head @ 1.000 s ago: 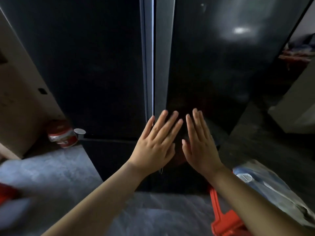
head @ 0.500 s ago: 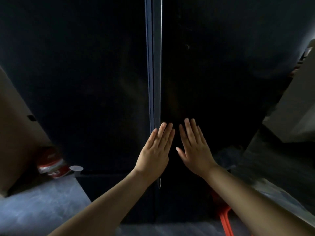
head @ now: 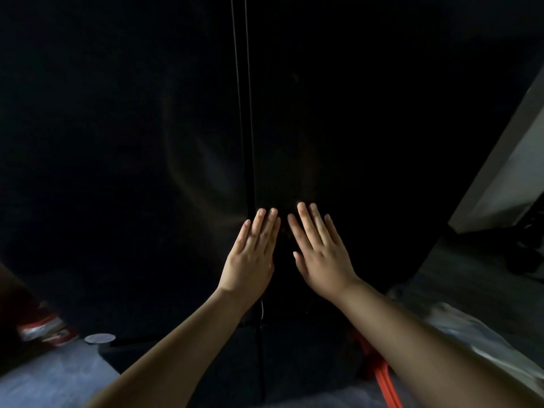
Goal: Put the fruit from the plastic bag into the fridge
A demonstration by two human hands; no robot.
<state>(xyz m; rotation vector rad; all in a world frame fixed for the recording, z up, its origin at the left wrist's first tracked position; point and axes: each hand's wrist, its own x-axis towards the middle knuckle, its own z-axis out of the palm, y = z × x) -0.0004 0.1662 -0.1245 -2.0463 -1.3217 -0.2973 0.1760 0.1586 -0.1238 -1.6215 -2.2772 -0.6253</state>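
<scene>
The black fridge [head: 117,142] is found directly ahead, both doors shut. A pale plastic bag [head: 465,325] is noted, blurred, at lower right. The left hand [head: 250,257] and right hand [head: 321,257] are laid flat by the door seam, fingers straight, nothing held.

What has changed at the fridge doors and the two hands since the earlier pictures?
The right fridge door swung shut under the push: the bright gap at the seam narrowed and is now dark. Nothing was gripped or released. The left hand and right hand stayed flat on that door, fingers straight; the left door did not move.
</scene>
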